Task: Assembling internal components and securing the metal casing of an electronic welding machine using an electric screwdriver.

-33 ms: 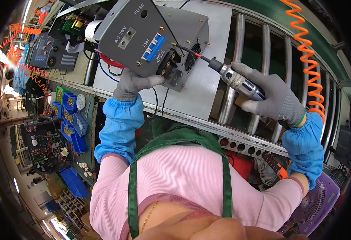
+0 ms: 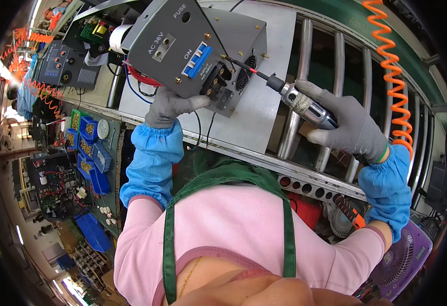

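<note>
While the right hand (image 2: 353,120) holds a shiny screwdriver (image 2: 310,109) in the head view, its gray-gloved fingers (image 2: 312,91) are closed around the handle. The thin bit (image 2: 246,67) has a red band, and its tip is right by the edge of a gray front panel (image 2: 157,30). I cannot tell if the tip touches a screw. The left hand (image 2: 167,108), gloved too, is at the panel's bottom edge. Its thumb points toward the black terminal block (image 2: 218,81), but its other fingers are mostly hidden, so I cannot tell how tightly they hold. The panel has a blue switch (image 2: 198,62) and stands tilted by a gray metal box (image 2: 233,30) on a pale surface (image 2: 256,130). Metal rollers (image 2: 303,46) lie to the right, near a curly orange hose (image 2: 401,97). Blue bins (image 2: 100,181) sit off to the left.
</note>
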{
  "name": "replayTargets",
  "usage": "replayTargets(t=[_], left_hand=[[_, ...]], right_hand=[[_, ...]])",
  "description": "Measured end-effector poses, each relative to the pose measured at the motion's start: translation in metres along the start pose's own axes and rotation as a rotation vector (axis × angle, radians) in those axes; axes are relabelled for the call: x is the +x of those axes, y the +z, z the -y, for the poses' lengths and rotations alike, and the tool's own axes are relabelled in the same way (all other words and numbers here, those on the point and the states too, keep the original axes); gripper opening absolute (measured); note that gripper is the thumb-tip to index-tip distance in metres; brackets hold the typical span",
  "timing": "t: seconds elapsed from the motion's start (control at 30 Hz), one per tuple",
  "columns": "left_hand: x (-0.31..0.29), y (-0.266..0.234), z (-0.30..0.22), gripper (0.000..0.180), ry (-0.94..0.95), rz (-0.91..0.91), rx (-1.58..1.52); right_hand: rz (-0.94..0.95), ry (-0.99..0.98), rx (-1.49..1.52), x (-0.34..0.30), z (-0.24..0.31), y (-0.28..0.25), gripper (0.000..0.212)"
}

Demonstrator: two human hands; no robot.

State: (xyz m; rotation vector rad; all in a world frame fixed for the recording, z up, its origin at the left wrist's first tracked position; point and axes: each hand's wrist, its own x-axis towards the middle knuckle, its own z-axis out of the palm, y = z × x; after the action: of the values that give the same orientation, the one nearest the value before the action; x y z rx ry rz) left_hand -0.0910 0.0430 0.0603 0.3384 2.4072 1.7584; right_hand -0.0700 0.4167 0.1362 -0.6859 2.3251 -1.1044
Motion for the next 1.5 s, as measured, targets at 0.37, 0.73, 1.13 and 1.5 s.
replayTargets(t=[0.37,0.73,1.13,1.5], left_hand=[[-0.005,0.003,-0.02,0.07,-0.003,-0.019,-0.301],[0.002,0.01,-0.013,0.075,0.415,0.063,-0.214],[-0.154,-0.144,0.096,0.058,-0.015,-0.209,-0.117],[-0.348,-0.391,0.206,0.025,-0.475,-1.317,0.436]], right_hand=[[0.045,0.028,0.051,0.009,0.012,-0.006,0.083],[0.196,0.377,0.361,-0.024,-0.066,0.095,0.074],[0.346,0.217,0.422,0.112,0.022,0.238,0.072],[0.369,0.265,0.405,0.232,0.118,0.334,0.049]])
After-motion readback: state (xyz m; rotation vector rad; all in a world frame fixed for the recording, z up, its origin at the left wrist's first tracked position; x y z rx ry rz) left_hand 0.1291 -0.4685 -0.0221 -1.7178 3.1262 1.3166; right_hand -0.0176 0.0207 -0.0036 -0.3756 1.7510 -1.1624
